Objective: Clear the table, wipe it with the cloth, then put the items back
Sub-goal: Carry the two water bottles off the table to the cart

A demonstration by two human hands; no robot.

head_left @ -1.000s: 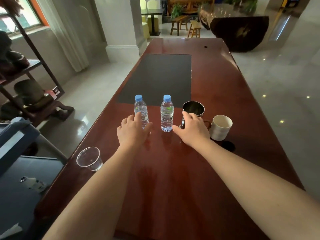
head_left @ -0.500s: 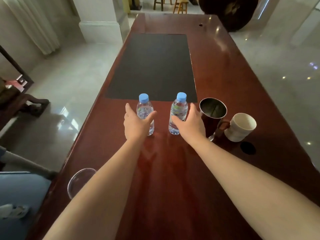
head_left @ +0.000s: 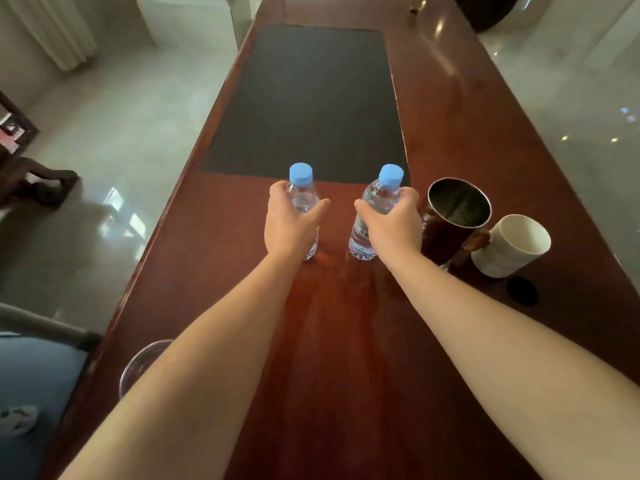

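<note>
Both hands are wrapping round bottles here: the left hand [head_left: 290,223] is gripping the left water bottle [head_left: 302,195] around its upper body, and the right hand [head_left: 391,225] is curling round the right water bottle [head_left: 375,206] the same way, blue caps poking up above the fingers. Both bottles are sitting upright on the red-brown tabletop [head_left: 346,341], just this side of the dark mat [head_left: 308,98], and by the look of it the clearing step is only starting, with neither base lifted that I can tell. Now the risk: the right hand is working just beside the tall metal cup [head_left: 455,220], and the white mug [head_left: 510,245] is tucked against that cup's far side, so a careless outward swing of the wrist could be knocking the cup into the mug and sending one of them over. The bottles look light and thin-walled, so squeezing too hard could be buckling them, and gripping high could be letting them swing. Down at the near left edge, a clear plastic cup [head_left: 138,362] is sitting close to the rim, half covered by the left forearm, and a drawn-back elbow could be sweeping it off onto the floor. Hard to read from here: no cloth is showing anywhere, the metal cup's handle is mostly hidden, and the small dark round patch [head_left: 522,291] by the mug could be a coaster or a hole, I cannot tell.
</note>
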